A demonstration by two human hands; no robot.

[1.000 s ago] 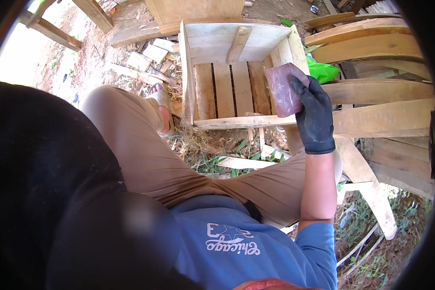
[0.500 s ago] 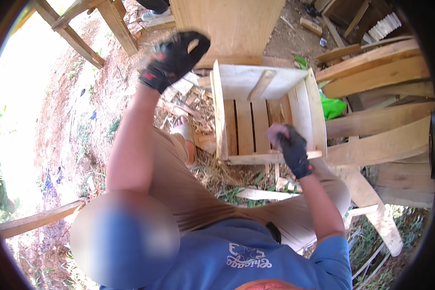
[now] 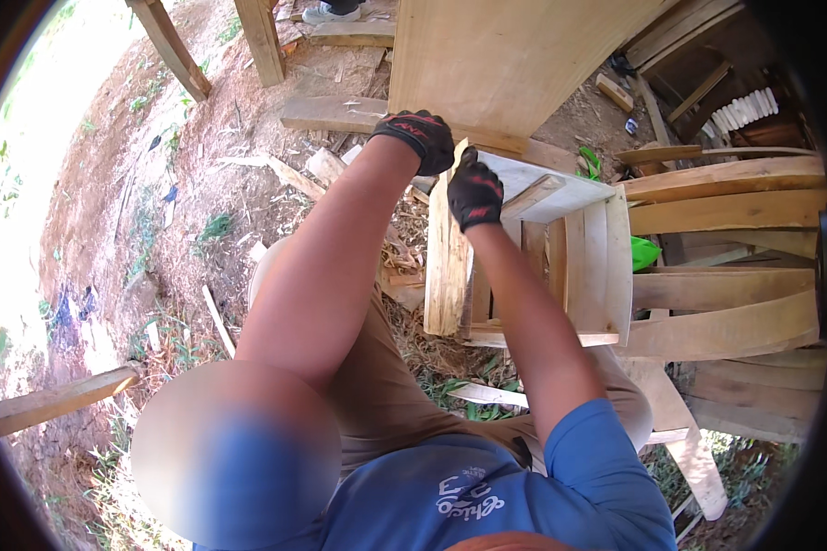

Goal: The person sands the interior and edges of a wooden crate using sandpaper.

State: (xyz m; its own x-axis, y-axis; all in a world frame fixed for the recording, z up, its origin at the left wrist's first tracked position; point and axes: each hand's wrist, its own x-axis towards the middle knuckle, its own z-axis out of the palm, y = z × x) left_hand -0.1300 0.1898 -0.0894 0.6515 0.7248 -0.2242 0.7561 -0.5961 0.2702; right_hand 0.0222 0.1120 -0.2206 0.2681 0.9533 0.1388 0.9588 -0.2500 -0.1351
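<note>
A slatted wooden box [image 3: 595, 266] stands in front of me, its inside facing up, with a cleat on its far wall. Its left side panel [image 3: 447, 266] shows a rough, pale wood surface. My left hand [image 3: 420, 140], in a black glove with red marks, is curled closed just outside the far left corner of the box. What lies inside those fingers is hidden. My right hand [image 3: 476, 190], gloved alike, reaches across the box and closes over the top of the left panel near that same corner. The two hands are almost side by side.
A broad wooden panel [image 3: 496, 64] lies beyond the box. Curved planks [image 3: 726, 216] are stacked at the right, with a bright green bag [image 3: 644, 253] beside them. Wood scraps and shavings [image 3: 326, 167] litter the ground at left. Timber legs [image 3: 263, 41] rise at the far left.
My left hand has come down and right to the box corner. My right hand has moved from the near side of the box to the far left corner. The view has shifted.
</note>
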